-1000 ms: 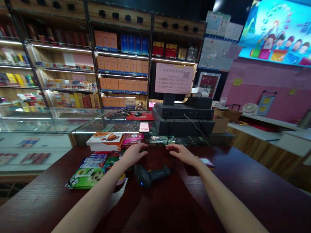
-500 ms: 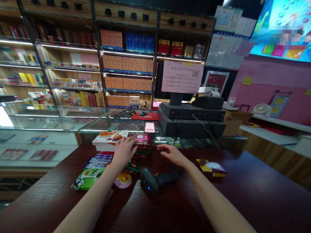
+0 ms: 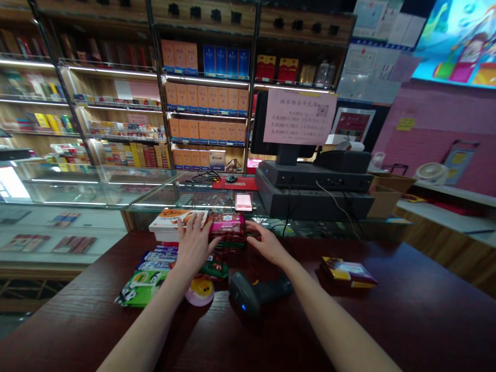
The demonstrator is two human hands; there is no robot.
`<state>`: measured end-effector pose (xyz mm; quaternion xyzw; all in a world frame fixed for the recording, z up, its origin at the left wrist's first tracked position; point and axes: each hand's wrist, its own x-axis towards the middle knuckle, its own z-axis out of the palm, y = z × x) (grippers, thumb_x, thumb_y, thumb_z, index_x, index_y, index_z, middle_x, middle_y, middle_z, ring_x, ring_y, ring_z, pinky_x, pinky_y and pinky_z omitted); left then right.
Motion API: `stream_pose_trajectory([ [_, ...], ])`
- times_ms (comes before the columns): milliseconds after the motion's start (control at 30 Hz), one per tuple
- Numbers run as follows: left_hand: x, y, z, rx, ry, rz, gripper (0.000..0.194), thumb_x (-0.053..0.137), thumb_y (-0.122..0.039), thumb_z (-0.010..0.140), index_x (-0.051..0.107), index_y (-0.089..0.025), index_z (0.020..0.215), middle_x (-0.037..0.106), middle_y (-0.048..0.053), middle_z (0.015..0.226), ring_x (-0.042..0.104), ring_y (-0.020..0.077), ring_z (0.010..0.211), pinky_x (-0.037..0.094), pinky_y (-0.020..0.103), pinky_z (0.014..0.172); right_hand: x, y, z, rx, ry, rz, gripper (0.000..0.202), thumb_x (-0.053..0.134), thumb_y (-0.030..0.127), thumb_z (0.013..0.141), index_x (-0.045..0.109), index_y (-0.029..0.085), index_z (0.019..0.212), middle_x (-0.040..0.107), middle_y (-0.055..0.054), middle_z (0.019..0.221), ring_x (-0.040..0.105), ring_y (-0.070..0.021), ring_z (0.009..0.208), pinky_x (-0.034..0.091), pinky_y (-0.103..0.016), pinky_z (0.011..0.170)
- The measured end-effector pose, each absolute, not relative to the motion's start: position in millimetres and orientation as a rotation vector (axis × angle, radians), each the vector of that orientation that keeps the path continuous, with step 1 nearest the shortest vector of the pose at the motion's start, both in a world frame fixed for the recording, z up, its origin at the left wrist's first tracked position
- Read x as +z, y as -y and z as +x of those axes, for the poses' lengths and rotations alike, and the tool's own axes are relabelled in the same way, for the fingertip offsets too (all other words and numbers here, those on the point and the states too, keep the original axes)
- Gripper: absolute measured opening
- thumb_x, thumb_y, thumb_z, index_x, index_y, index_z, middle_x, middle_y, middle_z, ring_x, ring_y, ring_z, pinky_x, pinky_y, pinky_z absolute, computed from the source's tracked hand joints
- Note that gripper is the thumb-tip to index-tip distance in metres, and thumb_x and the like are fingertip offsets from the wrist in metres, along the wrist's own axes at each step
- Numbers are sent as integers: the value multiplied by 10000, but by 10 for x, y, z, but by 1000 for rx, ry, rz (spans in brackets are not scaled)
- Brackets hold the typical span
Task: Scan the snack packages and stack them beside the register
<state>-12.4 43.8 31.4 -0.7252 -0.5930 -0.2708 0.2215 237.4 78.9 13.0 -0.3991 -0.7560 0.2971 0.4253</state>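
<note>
My left hand (image 3: 194, 245), fingers spread, lies over the front of the white chocolate boxes (image 3: 165, 227), beside a stack of dark red packets (image 3: 228, 224). The fingertips of my right hand (image 3: 267, 244) are at the right side of that stack, with the fingers apart. Below my left hand are a green panda packet (image 3: 142, 287), purple-blue packets (image 3: 157, 256), a dark green packet (image 3: 217, 268) and a round pink-and-yellow item (image 3: 200, 290). A dark handheld scanner (image 3: 258, 293) lies between my forearms.
Yellow-brown packets (image 3: 349, 272) lie on the right of the dark wooden table (image 3: 418, 310). Behind it stand a glass counter (image 3: 155, 195), a monitor with a pink notice (image 3: 298, 116), a grey cash drawer (image 3: 313, 199) and stocked shelves.
My right hand has moved left to the side of the dark red packets. My left hand has shifted off their top, its fingers now more spread. The view has shifted slightly.
</note>
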Motion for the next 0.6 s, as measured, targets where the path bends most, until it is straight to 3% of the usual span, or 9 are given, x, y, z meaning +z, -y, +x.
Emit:
stream_pose_trajectory([
  [233, 259, -442, -133, -671, 1699, -1973, 574, 580, -493, 898, 556, -188, 1383, 453, 195, 1507, 322, 377, 1441, 84, 647, 1192, 198, -796, 2249, 611, 1930, -1077, 557, 637, 259, 840, 563, 273, 1391, 614, -60, 1388, 557, -273, 1277, 375, -476, 1136],
  [433, 226, -457, -115, -699, 1705, -1971, 615, 601, -470, 892, 502, -207, 1439, 463, 180, 1506, 356, 373, 1427, 135, 649, 1186, 220, -763, 2201, 546, 1957, -1126, 540, 618, 268, 852, 576, 213, 1387, 638, -100, 1356, 581, -266, 1244, 400, -455, 1109],
  [600, 193, -480, -136, -749, 1656, -1999, 550, 623, -450, 880, 577, -198, 1367, 487, 173, 1484, 376, 380, 1410, 168, 649, 1185, 195, -744, 2208, 602, 1899, -1100, 513, 634, 275, 840, 613, 211, 1348, 639, -100, 1361, 581, -262, 1258, 400, -449, 1112],
])
